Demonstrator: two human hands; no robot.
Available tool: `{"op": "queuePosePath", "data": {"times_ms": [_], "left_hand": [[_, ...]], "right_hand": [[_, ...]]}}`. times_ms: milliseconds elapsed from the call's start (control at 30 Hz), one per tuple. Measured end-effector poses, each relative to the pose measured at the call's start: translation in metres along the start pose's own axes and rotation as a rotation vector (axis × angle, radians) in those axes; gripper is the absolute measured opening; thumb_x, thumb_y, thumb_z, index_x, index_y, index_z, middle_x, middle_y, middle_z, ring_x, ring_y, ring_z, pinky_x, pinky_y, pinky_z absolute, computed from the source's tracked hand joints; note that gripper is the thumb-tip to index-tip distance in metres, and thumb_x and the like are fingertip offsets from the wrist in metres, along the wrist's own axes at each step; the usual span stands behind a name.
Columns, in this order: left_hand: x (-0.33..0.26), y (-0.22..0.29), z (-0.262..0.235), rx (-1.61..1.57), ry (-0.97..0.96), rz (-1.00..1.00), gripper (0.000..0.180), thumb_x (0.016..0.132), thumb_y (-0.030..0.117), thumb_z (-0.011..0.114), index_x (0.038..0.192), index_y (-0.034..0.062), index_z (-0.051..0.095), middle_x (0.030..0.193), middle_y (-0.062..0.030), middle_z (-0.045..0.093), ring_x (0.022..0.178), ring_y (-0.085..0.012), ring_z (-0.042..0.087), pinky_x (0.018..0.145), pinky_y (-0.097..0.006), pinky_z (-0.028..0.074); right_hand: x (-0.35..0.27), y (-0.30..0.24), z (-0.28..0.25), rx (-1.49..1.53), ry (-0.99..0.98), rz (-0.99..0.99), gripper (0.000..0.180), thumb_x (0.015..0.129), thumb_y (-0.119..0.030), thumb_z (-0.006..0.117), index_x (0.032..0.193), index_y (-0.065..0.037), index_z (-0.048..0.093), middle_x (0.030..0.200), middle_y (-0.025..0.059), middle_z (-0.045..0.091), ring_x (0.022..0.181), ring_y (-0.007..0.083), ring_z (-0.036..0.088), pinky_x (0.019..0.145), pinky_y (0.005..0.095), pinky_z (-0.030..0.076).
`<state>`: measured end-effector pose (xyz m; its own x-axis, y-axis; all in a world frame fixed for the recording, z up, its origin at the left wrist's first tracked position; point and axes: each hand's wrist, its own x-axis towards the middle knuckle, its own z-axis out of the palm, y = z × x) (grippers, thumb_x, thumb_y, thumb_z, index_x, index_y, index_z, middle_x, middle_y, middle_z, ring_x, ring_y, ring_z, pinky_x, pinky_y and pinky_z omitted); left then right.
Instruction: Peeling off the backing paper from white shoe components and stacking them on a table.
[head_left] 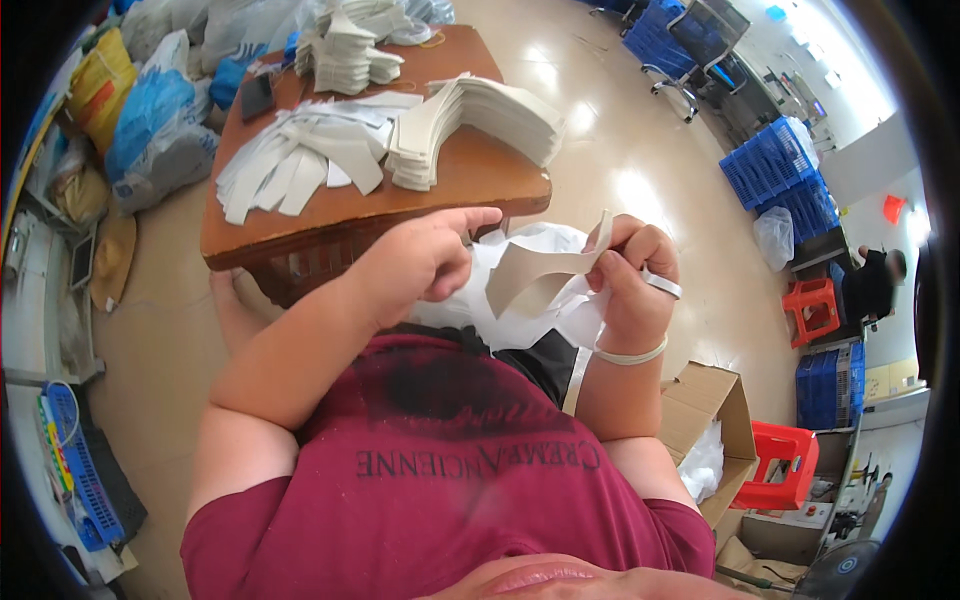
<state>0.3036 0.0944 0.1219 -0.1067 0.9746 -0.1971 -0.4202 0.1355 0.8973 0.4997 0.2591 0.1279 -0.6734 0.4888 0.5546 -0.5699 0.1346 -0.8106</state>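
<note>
My right hand pinches a curved cream strip of thin, flexible sheet between thumb and fingers, in front of my chest. The strip bends and hangs toward the left. My left hand is beside it with the index finger stretched out and the other fingers curled; nothing shows in it. Below both hands a white plastic bag lies over my lap. On the brown table ahead are a fanned pile of pale strips, a neat curved stack and another stack farther back.
A dark flat object lies at the table's left side. Stuffed plastic bags crowd the far left. At right are an open cardboard box, a red stool and blue crates. Another person is at the far right.
</note>
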Motion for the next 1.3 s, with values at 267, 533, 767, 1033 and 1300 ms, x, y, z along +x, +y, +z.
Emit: {"op": "queuePosePath", "data": {"times_ms": [267, 533, 767, 1033, 1300], "left_hand": [[-0.003, -0.025, -0.002, -0.077, -0.005, -0.106, 0.066, 0.084, 0.005, 0.040, 0.148, -0.0068, 0.037, 0.059, 0.0022, 0.043, 0.051, -0.0067, 0.033, 0.050, -0.022, 0.029], [-0.007, -0.025, 0.011, 0.007, -0.056, -0.139, 0.063, 0.086, 0.006, 0.039, 0.148, -0.0036, 0.040, 0.059, 0.0023, 0.042, 0.052, -0.0078, 0.035, 0.051, -0.023, 0.031], [-0.018, -0.011, 0.022, 0.000, -0.118, -0.141, 0.058, 0.089, 0.009, 0.041, 0.146, 0.0021, 0.045, 0.061, 0.0018, 0.044, 0.053, -0.0084, 0.039, 0.052, -0.023, 0.033], [-0.031, 0.002, 0.030, 0.071, -0.175, -0.008, 0.058, 0.092, 0.010, 0.038, 0.150, 0.0012, 0.041, 0.058, 0.0014, 0.045, 0.051, -0.0078, 0.040, 0.053, -0.022, 0.032], [-0.037, 0.008, 0.033, 0.128, -0.146, 0.062, 0.059, 0.094, 0.010, 0.037, 0.152, 0.0026, 0.037, 0.057, 0.0023, 0.046, 0.051, -0.0073, 0.041, 0.054, -0.021, 0.034]], "right_hand": [[-0.003, 0.005, -0.012, 0.017, -0.060, -0.005, 0.030, 0.082, 0.015, 0.057, 0.071, -0.006, 0.039, 0.092, 0.0204, 0.065, 0.063, 0.0129, 0.050, 0.056, 0.0248, 0.043], [-0.003, 0.002, -0.008, 0.006, -0.089, 0.014, 0.030, 0.081, 0.015, 0.055, 0.070, -0.007, 0.038, 0.091, 0.0206, 0.066, 0.063, 0.0127, 0.050, 0.056, 0.0248, 0.043], [-0.004, 0.006, 0.004, -0.065, -0.091, 0.041, 0.029, 0.081, 0.014, 0.057, 0.071, -0.006, 0.039, 0.089, 0.0194, 0.064, 0.063, 0.0137, 0.050, 0.056, 0.0250, 0.043], [-0.002, 0.010, 0.005, -0.108, -0.127, 0.077, 0.030, 0.081, 0.016, 0.059, 0.072, -0.006, 0.041, 0.091, 0.0144, 0.065, 0.069, 0.0124, 0.054, 0.061, 0.0252, 0.045], [-0.003, 0.013, 0.014, -0.150, -0.064, 0.111, 0.031, 0.080, 0.018, 0.060, 0.072, -0.005, 0.041, 0.092, 0.0142, 0.066, 0.073, 0.0130, 0.058, 0.063, 0.0256, 0.047]]}}
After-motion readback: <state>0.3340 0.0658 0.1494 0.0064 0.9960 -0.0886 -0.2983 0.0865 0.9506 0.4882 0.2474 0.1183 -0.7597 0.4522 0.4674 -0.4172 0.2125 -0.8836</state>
